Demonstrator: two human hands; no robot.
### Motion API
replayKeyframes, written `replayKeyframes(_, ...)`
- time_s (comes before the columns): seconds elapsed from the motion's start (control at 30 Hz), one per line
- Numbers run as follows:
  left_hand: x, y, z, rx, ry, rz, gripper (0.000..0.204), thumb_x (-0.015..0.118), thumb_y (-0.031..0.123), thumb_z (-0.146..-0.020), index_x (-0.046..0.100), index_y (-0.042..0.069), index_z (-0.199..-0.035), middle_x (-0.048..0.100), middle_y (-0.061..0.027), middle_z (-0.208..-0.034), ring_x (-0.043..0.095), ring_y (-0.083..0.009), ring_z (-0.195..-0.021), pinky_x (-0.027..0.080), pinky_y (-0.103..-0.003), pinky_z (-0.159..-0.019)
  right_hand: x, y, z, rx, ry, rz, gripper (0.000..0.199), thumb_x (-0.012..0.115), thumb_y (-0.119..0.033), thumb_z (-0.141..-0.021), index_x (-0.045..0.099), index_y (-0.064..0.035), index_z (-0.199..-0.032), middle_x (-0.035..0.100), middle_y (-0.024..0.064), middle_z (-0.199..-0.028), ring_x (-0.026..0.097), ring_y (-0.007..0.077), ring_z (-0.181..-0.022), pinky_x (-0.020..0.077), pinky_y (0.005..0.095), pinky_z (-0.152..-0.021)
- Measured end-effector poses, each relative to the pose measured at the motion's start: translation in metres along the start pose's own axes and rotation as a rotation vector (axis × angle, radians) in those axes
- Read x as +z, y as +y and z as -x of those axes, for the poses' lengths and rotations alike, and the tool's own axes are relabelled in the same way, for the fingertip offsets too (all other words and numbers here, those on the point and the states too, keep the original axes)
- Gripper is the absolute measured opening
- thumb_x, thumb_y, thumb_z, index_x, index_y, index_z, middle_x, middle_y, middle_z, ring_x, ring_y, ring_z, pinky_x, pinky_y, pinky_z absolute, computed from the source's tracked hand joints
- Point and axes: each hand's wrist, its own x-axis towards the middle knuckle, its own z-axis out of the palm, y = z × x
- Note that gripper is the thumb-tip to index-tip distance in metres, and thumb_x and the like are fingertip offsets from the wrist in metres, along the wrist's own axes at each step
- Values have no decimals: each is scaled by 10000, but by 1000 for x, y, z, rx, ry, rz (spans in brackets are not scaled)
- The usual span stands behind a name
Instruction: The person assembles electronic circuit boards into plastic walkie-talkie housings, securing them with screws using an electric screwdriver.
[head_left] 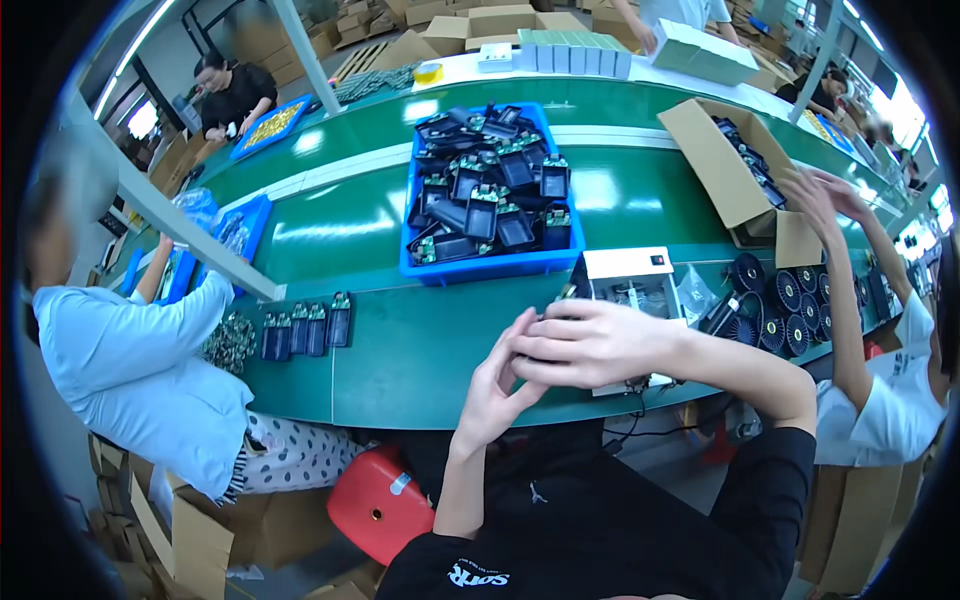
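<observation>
My left hand [492, 388] and my right hand [585, 342] meet over the near edge of the green work surface, the right on top. Both have curled fingers. Whatever lies between them is mostly hidden; only a small dark bit shows at the fingertips. Just beyond my right hand stands a white box-shaped machine [630, 263] with an open front. Farther off, a blue bin [492, 267] is heaped with black plastic housings [481, 217], several with small green circuit boards at one end.
At left, several black housings [316, 330] stand in a row beside a pile of small parts [230, 342] and a seated co-worker [130, 340]. At right are black finned round parts [786, 291], a clear plastic bag [697, 296] and an open carton [715, 170] by another person's hands. A red stool [375, 505] stands below.
</observation>
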Motion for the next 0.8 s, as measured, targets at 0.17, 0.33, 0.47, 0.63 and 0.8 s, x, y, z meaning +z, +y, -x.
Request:
replayKeyframes(0.17, -16, -5, 1, 103, 195, -505, 553, 678, 59, -877, 508, 29, -1402, 555, -144, -1340, 590, -248, -1149, 512, -333, -925, -63, 90, 52, 367, 101, 318, 275, 670, -72, -802, 658, -73, -1076, 678, 85, -1021, 658, 266, -951, 512, 414, -890)
replayKeyframes(0.33, -53, -64, 30, 90, 314, -897, 446, 666, 45, -881, 568, 36, -1316, 568, -151, -1301, 596, -258, -1144, 523, -343, -894, -112, 207, 169, 929, 367, 547, 211, 634, -88, -893, 617, -32, -1096, 695, 203, -962, 673, 381, -912, 522, 433, -817)
replayKeyframes(0.47, -56, -74, 32, 161, 306, -1020, 372, 664, 42, -878, 607, 43, -1245, 584, -158, -1264, 595, -297, -1140, 508, -373, -926, -104, 279, 300, 1293, 531, 658, 262, 623, -148, -923, 552, -30, -1146, 675, 273, -959, 648, 473, -941, 517, 493, -770)
replayKeyframes(0.63, -56, -72, 28, 126, 286, -1010, 334, 661, 63, -884, 619, 42, -1215, 608, -151, -1220, 579, -348, -1150, 469, -408, -995, -77, 329, 413, 1465, 459, 645, 321, 608, -204, -919, 567, -43, -1193, 667, 256, -1089, 636, 436, -1062, 497, 495, -906)
replayKeyframes(0.8, -60, -72, 29, 105, 348, -1008, 308, 662, 71, -882, 627, 48, -1187, 617, -130, -1206, 589, -322, -1122, 481, -407, -972, -78, 372, 461, 1460, 196, 524, 415, 508, -179, -923, 518, -100, -1331, 653, 273, -1153, 611, 451, -1107, 488, 499, -934)
